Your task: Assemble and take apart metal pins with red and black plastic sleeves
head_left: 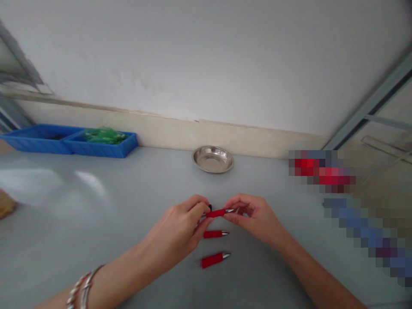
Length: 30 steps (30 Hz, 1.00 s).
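Grey tabletop (151, 184), red silver-tipped pen (216, 213).

Head-worn view, looking forward and down across tabletop (154, 184) to wall (206, 64); left hand (183, 223), right hand (257, 216) near.

Place: looks like a small workshop
Worktop (148, 184): gray, against a plain wall (219, 73)
Blue trays (99, 150): far left
Red pen parts (211, 260): near, all alike
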Each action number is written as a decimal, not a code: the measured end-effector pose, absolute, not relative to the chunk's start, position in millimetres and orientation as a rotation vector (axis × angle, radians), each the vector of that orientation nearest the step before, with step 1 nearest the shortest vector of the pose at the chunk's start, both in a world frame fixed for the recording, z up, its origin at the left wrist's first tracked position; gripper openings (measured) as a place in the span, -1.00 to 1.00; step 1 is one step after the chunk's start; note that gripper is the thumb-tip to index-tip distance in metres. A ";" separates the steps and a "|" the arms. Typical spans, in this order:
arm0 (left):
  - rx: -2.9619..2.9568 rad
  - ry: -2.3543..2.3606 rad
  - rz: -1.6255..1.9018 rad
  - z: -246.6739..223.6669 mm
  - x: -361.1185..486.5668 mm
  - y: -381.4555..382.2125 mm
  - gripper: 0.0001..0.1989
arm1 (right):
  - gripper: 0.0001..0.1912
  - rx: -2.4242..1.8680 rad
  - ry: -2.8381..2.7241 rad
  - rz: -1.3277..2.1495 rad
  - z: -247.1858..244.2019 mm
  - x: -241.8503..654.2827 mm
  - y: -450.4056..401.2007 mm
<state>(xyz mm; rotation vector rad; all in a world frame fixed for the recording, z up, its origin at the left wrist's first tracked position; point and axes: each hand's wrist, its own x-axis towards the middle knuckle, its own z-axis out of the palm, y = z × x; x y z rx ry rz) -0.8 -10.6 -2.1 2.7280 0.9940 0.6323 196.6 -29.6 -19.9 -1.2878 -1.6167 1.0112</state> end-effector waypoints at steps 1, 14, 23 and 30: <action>2.730 0.977 0.662 -2.6 -0.9 -10.7 -0.79 | -0.86 -1.291 -1.615 1.010 -20.2 196.5 -29.5; 2.750 1.001 0.696 -3.3 -0.3 -10.4 -0.81 | -0.78 -1.378 -1.738 0.933 -17.7 196.4 -30.3; 2.748 1.027 0.653 -1.6 1.8 -10.2 -0.80 | -0.61 -1.355 -1.924 0.768 -21.4 198.9 -30.0; 2.742 1.020 0.671 -1.6 0.5 -12.1 -0.80 | -0.68 -1.320 -1.898 0.755 -20.8 197.3 -31.5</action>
